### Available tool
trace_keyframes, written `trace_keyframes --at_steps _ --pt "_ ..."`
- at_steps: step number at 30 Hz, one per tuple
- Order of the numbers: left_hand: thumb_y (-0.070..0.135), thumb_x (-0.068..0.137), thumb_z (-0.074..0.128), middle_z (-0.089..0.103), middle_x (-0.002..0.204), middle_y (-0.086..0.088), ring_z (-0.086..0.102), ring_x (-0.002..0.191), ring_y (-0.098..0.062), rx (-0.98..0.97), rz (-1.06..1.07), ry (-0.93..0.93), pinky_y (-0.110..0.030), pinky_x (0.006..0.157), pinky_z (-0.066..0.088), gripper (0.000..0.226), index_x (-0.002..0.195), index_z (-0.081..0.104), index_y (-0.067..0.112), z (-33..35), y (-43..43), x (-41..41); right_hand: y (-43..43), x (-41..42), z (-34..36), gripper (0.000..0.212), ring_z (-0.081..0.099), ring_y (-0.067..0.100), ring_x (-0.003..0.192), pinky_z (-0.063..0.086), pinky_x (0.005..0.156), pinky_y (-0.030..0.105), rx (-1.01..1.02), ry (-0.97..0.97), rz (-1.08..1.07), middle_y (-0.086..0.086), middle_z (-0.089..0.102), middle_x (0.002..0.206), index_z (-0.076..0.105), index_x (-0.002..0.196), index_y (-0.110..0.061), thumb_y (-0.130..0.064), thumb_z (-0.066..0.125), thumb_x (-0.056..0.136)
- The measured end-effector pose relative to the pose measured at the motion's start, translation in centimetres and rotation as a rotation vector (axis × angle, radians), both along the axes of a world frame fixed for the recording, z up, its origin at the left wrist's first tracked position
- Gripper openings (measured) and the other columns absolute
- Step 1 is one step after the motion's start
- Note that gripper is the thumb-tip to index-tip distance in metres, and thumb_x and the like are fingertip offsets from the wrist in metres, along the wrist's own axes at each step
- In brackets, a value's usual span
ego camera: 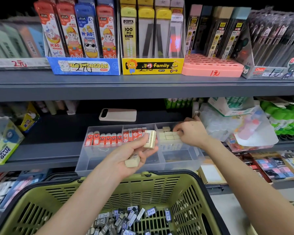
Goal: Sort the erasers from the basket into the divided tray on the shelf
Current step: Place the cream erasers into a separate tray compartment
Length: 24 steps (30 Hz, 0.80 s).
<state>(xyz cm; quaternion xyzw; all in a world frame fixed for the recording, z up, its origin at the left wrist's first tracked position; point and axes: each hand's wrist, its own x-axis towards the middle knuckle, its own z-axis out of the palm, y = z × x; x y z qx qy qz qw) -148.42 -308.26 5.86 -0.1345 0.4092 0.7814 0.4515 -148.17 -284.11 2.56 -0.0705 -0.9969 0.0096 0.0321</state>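
Your left hand is at the centre of the frame, over the near edge of the tray, and grips two cream erasers: one stands upright between thumb and fingertips, the other lies in the palm. Your right hand, right of centre, reaches into the tray's right compartment with its fingers curled down onto the cream block packed at the back; you cannot tell whether it pinches one. The tray sits on the shelf, with red erasers standing in a row in its left compartment and red-and-white ones in the middle. A phone lies behind the tray. The green basket fills the bottom of the frame, just below the tray, with dark erasers heaped on its floor.
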Motion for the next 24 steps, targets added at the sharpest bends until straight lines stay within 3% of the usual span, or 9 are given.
trace_keyframes --at_steps 4,7,10,13,17,20,22,24 --pt "0.013 0.058 0.077 0.07 0.071 -0.014 0.063 0.052 -0.019 -0.043 0.014 0.038 -0.014 0.031 0.039 0.046 0.102 0.067 0.006 0.3 0.2 0.0 0.1 0.5 0.0 0.036 0.045 0.016 0.117 0.016 0.108 0.037 -0.013 0.005 -0.036 -0.009 0.067 0.112 0.063 0.114 -0.033 -0.017 0.04 0.091" --pt "0.012 0.056 0.078 0.069 0.066 -0.012 0.057 0.048 -0.015 -0.052 0.025 0.072 -0.014 0.03 0.038 0.039 0.093 0.07 0.007 0.3 0.4 -0.2 -1.0 1.4 1.2 0.032 0.043 0.02 0.118 0.019 0.102 0.036 0.007 0.12 -0.039 -0.008 0.066 0.115 0.061 0.119 -0.03 -0.022 0.04 0.096" --pt "0.012 0.057 0.077 0.07 0.064 -0.011 0.055 0.047 -0.012 -0.074 0.003 0.153 -0.013 0.032 0.039 0.038 0.095 0.069 0.009 0.2 0.5 -0.2 -3.5 2.8 3.7 0.028 0.053 0.02 0.104 0.031 0.094 0.036 -0.423 0.292 0.046 -0.006 0.071 0.103 0.069 0.103 -0.027 -0.032 0.043 0.098" --pt "0.014 0.056 0.076 0.071 0.067 -0.008 0.056 0.049 -0.011 -0.098 -0.017 0.239 -0.012 0.033 0.038 0.041 0.097 0.07 0.01 0.2 1.0 -0.2 -6.5 4.6 6.1 0.017 0.059 0.01 0.092 0.044 0.084 0.023 -0.81 0.196 0.244 -0.009 0.07 0.094 0.065 0.087 -0.037 -0.035 0.05 0.094" --pt "0.013 0.057 0.075 0.07 0.064 -0.006 0.058 0.05 -0.012 -0.114 -0.049 0.26 -0.013 0.033 0.038 0.028 0.085 0.074 0.007 0.3 1.4 0.1 -7.2 5.3 6.1 0.007 0.057 0.011 0.081 0.048 0.079 0.031 -0.812 0.158 0.191 -0.01 0.067 0.085 0.063 0.093 -0.032 -0.027 0.062 0.088" --pt "0.01 0.07 0.072 0.063 0.065 -0.011 0.056 0.05 -0.014 -0.094 -0.024 0.144 -0.013 0.032 0.037 0.02 0.086 0.069 -0.002 0.3 1.5 -0.1 -5.6 5.1 5.7 0.009 0.062 0.016 0.084 0.052 0.08 0.033 -0.906 0.254 0.052 -0.005 0.068 0.087 0.065 0.094 -0.026 -0.02 0.061 0.088" --pt "0.001 0.072 0.066 0.059 0.071 -0.015 0.054 0.055 -0.017 -0.06 0.046 0.002 -0.015 0.033 0.039 0.016 0.087 0.065 -0.006 0.3 1.4 -0.5 -3.5 4.2 5.2 0.012 0.063 0.017 0.084 0.052 0.079 0.034 -0.825 0.35 -0.092 -0.001 0.068 0.089 0.066 0.099 -0.018 -0.02 0.06 0.089" --pt "-0.001 0.063 0.063 0.057 0.083 -0.02 0.053 0.064 -0.021 -0.029 0.109 -0.084 -0.018 0.036 0.042 0.026 0.088 0.063 -0.007 0.4 1.0 -0.9 -1.5 3.0 4.4 0.018 0.061 0.019 0.081 0.048 0.074 0.032 -0.631 0.379 -0.212 0.002 0.067 0.088 0.065 0.105 -0.012 -0.021 0.059 0.09"
